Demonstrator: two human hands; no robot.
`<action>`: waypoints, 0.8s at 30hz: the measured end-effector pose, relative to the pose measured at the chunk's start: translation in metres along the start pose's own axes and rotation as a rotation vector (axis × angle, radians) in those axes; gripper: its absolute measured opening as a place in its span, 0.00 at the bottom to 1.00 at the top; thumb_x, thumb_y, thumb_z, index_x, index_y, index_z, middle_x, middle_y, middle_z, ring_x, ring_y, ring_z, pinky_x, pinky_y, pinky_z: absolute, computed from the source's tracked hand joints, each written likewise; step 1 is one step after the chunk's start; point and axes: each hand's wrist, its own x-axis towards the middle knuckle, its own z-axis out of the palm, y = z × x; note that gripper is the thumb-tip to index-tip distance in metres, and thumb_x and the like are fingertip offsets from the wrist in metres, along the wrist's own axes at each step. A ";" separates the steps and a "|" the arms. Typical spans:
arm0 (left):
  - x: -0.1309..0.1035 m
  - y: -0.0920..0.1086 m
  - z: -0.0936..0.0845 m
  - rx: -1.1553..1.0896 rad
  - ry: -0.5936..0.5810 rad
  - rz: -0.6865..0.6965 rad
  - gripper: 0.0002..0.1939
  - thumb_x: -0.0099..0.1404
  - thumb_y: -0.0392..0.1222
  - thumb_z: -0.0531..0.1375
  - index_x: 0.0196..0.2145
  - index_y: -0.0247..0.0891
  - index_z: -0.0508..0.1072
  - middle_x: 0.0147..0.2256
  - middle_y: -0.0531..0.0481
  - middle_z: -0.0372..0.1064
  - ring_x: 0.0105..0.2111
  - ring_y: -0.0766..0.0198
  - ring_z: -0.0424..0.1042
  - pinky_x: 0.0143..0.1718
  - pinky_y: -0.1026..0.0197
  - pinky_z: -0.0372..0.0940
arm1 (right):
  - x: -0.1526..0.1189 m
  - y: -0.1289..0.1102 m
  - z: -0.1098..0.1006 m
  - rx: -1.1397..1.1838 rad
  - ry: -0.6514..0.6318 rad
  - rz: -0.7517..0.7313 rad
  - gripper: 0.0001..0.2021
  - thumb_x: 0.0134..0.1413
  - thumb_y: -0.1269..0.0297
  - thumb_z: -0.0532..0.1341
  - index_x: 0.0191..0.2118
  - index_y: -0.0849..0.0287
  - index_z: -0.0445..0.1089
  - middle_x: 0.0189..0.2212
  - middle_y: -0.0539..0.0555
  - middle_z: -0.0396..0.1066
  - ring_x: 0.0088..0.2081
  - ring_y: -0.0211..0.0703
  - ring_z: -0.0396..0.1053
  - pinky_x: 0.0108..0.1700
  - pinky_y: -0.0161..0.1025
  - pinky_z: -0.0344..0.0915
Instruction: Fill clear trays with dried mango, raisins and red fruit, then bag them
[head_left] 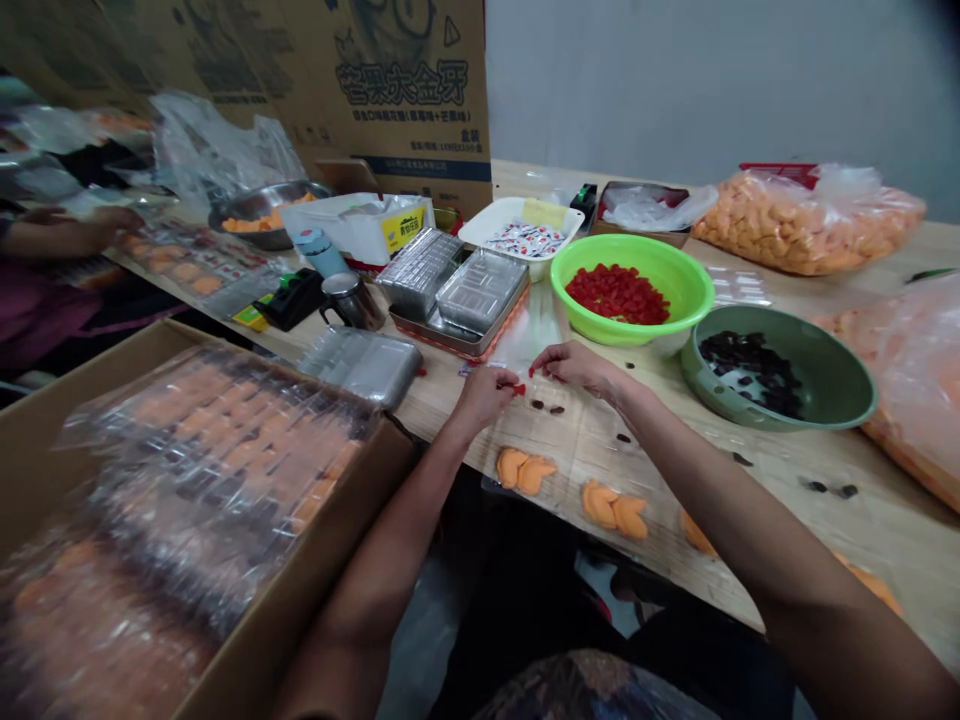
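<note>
My left hand (486, 398) is closed in a pinch on a small red piece (519, 390) that sticks out past its fingertips. Just to its right, my right hand (576, 366) pinches another small red piece (532, 372). Both hands hover over clear plastic trays whose edges are hard to make out on the wooden table. Small dark pieces (556, 410) lie below the fingers. Nearer the table edge, orange tooth-shaped pieces (527, 470) sit in pairs. Beyond my right hand stands a bright green bowl (694, 283) of red pieces, beside a dark green bowl (847, 395) of dark pieces.
An open carton (300, 560) of bagged orange pieces stands at left. Stacked clear trays (484, 290), a metal mug (352, 300) and a tape dispenser (294, 298) lie behind it. Large orange-filled bags (810, 220) sit at right. Another person's hand (116, 222) works far left.
</note>
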 end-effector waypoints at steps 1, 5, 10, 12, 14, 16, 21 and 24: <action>-0.002 0.000 -0.003 -0.020 0.018 -0.012 0.10 0.55 0.30 0.61 0.33 0.34 0.81 0.30 0.51 0.78 0.32 0.64 0.74 0.34 0.65 0.65 | -0.001 0.000 0.002 -0.060 0.004 -0.012 0.18 0.48 0.78 0.54 0.41 0.64 0.78 0.31 0.52 0.76 0.30 0.36 0.68 0.31 0.28 0.61; -0.009 -0.001 -0.012 -0.087 0.053 -0.109 0.11 0.52 0.29 0.61 0.34 0.32 0.80 0.28 0.52 0.75 0.28 0.67 0.71 0.31 0.66 0.63 | -0.003 -0.004 0.008 -0.230 0.030 -0.019 0.19 0.51 0.79 0.54 0.44 0.63 0.79 0.35 0.53 0.78 0.34 0.37 0.70 0.36 0.28 0.62; -0.016 0.006 -0.021 -0.350 0.061 -0.222 0.12 0.53 0.29 0.58 0.34 0.32 0.80 0.25 0.53 0.71 0.24 0.70 0.67 0.29 0.67 0.62 | 0.001 -0.002 0.004 -0.375 0.102 0.068 0.19 0.55 0.77 0.56 0.47 0.60 0.79 0.37 0.55 0.79 0.35 0.40 0.71 0.36 0.31 0.62; -0.014 0.009 -0.022 -0.557 0.036 -0.275 0.09 0.56 0.34 0.59 0.33 0.32 0.78 0.28 0.50 0.72 0.26 0.70 0.68 0.32 0.66 0.65 | 0.006 -0.001 0.003 -0.431 0.101 0.118 0.17 0.57 0.74 0.57 0.47 0.60 0.79 0.38 0.56 0.79 0.36 0.42 0.73 0.36 0.32 0.62; -0.011 0.009 -0.019 -0.613 0.011 -0.291 0.08 0.59 0.40 0.61 0.31 0.32 0.77 0.27 0.50 0.71 0.26 0.69 0.68 0.32 0.65 0.64 | 0.012 -0.002 0.006 -0.486 0.090 0.163 0.14 0.58 0.70 0.59 0.46 0.61 0.80 0.40 0.59 0.79 0.38 0.43 0.75 0.36 0.32 0.63; -0.007 0.006 -0.014 -0.414 0.041 -0.230 0.09 0.60 0.41 0.61 0.28 0.32 0.76 0.24 0.52 0.69 0.25 0.69 0.67 0.30 0.66 0.62 | 0.020 -0.005 0.011 -0.540 0.081 0.203 0.14 0.58 0.66 0.61 0.45 0.63 0.80 0.42 0.62 0.79 0.41 0.46 0.76 0.37 0.32 0.64; -0.003 0.004 0.004 0.449 -0.011 0.023 0.07 0.60 0.35 0.62 0.31 0.35 0.81 0.30 0.47 0.77 0.35 0.59 0.73 0.37 0.61 0.64 | 0.037 -0.014 0.032 -0.641 0.070 0.257 0.19 0.52 0.65 0.66 0.49 0.67 0.78 0.46 0.71 0.77 0.48 0.54 0.76 0.40 0.35 0.67; -0.003 0.008 0.011 0.608 -0.069 0.050 0.09 0.63 0.35 0.61 0.36 0.34 0.82 0.36 0.39 0.78 0.40 0.52 0.76 0.41 0.57 0.66 | 0.045 -0.015 0.038 -0.673 0.034 0.240 0.20 0.48 0.66 0.69 0.48 0.66 0.78 0.45 0.71 0.77 0.48 0.57 0.76 0.40 0.37 0.68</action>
